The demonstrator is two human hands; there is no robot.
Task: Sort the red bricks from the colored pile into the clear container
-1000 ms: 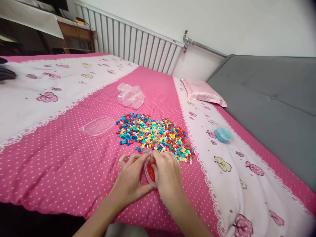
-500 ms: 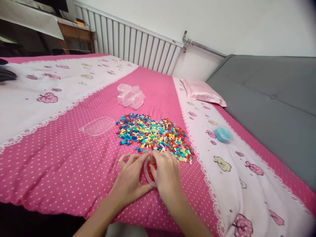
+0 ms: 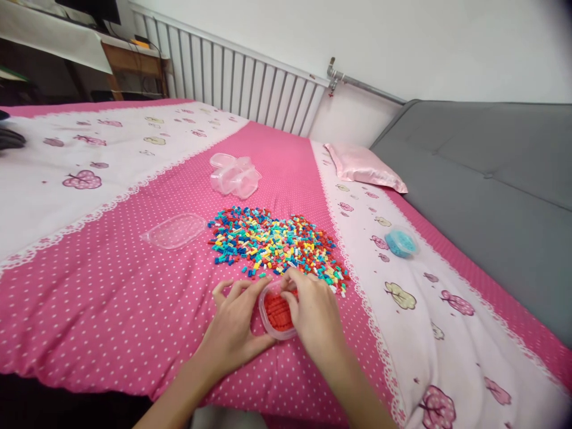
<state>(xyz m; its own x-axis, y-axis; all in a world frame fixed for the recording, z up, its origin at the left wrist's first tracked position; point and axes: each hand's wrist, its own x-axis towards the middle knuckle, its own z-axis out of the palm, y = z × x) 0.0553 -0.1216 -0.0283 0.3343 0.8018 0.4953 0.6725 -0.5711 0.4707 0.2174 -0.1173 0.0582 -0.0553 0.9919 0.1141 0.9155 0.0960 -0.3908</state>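
Note:
A small clear plastic container [image 3: 286, 335] rests on the pink bedspread near its front edge. Red toy bricks [image 3: 277, 313] lie packed inside it. Curved around the container's left side, my left hand [image 3: 232, 322] holds it between thumb and fingers. My right hand [image 3: 316, 313] is over the container's right rim with thumb and fingertips pinched together; whatever is between them is hidden. Just beyond both hands spreads a loose pile of small multicoloured bricks [image 3: 272, 241], in blue, teal, yellow, red and white.
Clear empty containers [image 3: 235, 177] sit behind the pile, and a clear lid [image 3: 176, 231] lies to its left. On the right stands a container of blue bricks [image 3: 401, 243]. Farther back are a pink pillow [image 3: 364, 167], a grey headboard [image 3: 482, 173] and a white radiator [image 3: 232, 71].
My right hand has shifted right and back from over the container toward its right rim, uncovering more red bricks. My left hand stays around the container. The view has shifted slightly.

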